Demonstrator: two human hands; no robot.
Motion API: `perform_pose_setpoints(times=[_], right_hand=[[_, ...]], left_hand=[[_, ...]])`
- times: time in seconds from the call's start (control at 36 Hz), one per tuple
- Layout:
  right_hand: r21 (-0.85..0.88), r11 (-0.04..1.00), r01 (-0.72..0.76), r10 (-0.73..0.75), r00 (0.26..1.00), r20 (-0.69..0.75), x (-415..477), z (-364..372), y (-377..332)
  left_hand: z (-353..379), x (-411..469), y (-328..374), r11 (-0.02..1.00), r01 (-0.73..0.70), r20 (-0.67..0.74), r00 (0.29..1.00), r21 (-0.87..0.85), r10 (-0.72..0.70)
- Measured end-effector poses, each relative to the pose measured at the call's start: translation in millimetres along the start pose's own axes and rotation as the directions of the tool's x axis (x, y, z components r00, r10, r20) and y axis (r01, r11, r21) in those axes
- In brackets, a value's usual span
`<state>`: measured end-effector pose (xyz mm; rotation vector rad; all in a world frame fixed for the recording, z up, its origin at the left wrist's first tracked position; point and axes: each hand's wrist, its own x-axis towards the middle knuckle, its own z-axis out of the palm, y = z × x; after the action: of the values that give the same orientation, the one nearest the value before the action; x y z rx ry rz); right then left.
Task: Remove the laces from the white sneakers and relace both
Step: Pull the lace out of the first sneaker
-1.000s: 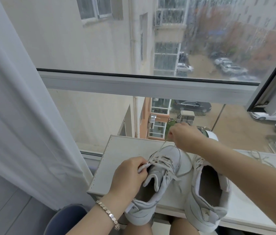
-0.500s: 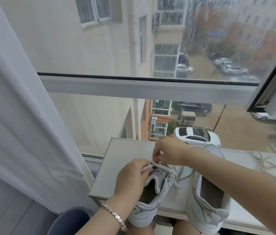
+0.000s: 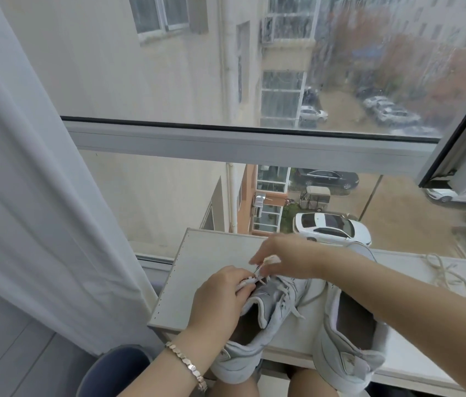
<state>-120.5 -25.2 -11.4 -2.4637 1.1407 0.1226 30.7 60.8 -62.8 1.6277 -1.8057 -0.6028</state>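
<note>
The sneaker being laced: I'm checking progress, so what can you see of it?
This sneaker is pale grey, leathery, lying on the white board, toe toward the window, heel overhanging the near edge. Its laces cross the front; its dark inside shows. The left hand grips laces at its tongue; the right hand pinches a lace end above it.

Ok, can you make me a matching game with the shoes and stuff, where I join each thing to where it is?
Things:
1. sneaker being laced
2. other sneaker
3. loose lace
4. bracelet

Places:
A. on the left wrist
B. partly under the right forearm
C. lying alone on the ledge, off to the right
D. left hand and right hand pinch its lace

Pairs: 1-D, 2-B, 3-C, 4-A.
</note>
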Motion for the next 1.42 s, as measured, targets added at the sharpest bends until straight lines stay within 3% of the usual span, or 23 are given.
perform_pose_setpoints(times=[0.11, 0.19, 0.31, 0.36, 0.42, 0.47, 0.56, 0.61, 0.67, 0.75, 0.89, 1.11, 1.28, 1.42], right_hand=[[0.05, 0.999, -0.022, 0.02, 0.999, 0.03, 0, 2, -8], [-0.036, 0.998, -0.05, 0.05, 0.999, 0.017, 1, 3, -8], [0.021, 0.985, -0.172, 0.172, 0.984, -0.037, 8, 10, -5], [0.104, 0.948, -0.299, 0.311, 0.942, -0.128, 12, 5, 4], [0.3, 0.869, -0.394, 0.468, 0.851, -0.238, 11, -3, 17], [0.431, 0.832, -0.348, 0.512, 0.781, -0.358, 7, -14, 24], [0.256, 0.906, -0.336, 0.423, 0.743, -0.52, 0, -23, 23], [0.105, 0.918, -0.382, 0.373, 0.745, -0.553, -7, -25, 17], [0.006, 0.92, -0.392, 0.348, 0.808, -0.475, -14, -21, 13], [0.134, 0.913, -0.385, 0.404, 0.899, -0.167, -20, -6, 2], [0.399, 0.822, -0.405, 0.428, 0.903, 0.035, -19, 17, -4], [0.629, 0.58, -0.518, 0.557, 0.815, 0.157, -16, 15, -3], [0.697, 0.493, -0.52, 0.569, 0.799, 0.193, -19, 16, -4], [0.702, 0.471, -0.534, 0.56, 0.796, 0.229, -19, 18, -6]], left_hand=[[0, 0, 1, 1.0, 0.009, 0.005, 1.0, 0.007, -0.009], [0, -1, 2, 1.0, 0.005, -0.001, 1.0, 0.013, -0.005], [0, -2, 3, 1.0, 0.0, -0.04, 0.999, 0.009, 0.0], [0, -4, 3, 1.0, 0.0, -0.045, 0.999, -0.001, 0.0], [-1, -7, 3, 1.0, 0.003, -0.05, 0.999, 0.007, -0.003], [-2, -9, 1, 1.0, 0.009, -0.063, 0.998, 0.005, -0.008], [-1, -8, 1, 0.999, 0.04, -0.113, 0.993, 0.011, -0.038], [0, -7, 1, 0.998, 0.064, -0.155, 0.986, 0.019, -0.06], [1, -6, 2, 0.996, 0.089, -0.185, 0.979, 0.019, -0.084], [2, -4, 2, 0.993, 0.11, -0.188, 0.977, 0.037, -0.101], [1, -4, 2, 0.992, 0.102, -0.182, 0.979, 0.071, -0.088], [0, -3, 3, 0.993, 0.11, -0.16, 0.982, 0.047, -0.101], [0, -2, 4, 0.986, 0.148, -0.15, 0.976, -0.072, -0.158], [1, -2, 3, 0.986, 0.16, -0.167, 0.972, -0.038, -0.164]])
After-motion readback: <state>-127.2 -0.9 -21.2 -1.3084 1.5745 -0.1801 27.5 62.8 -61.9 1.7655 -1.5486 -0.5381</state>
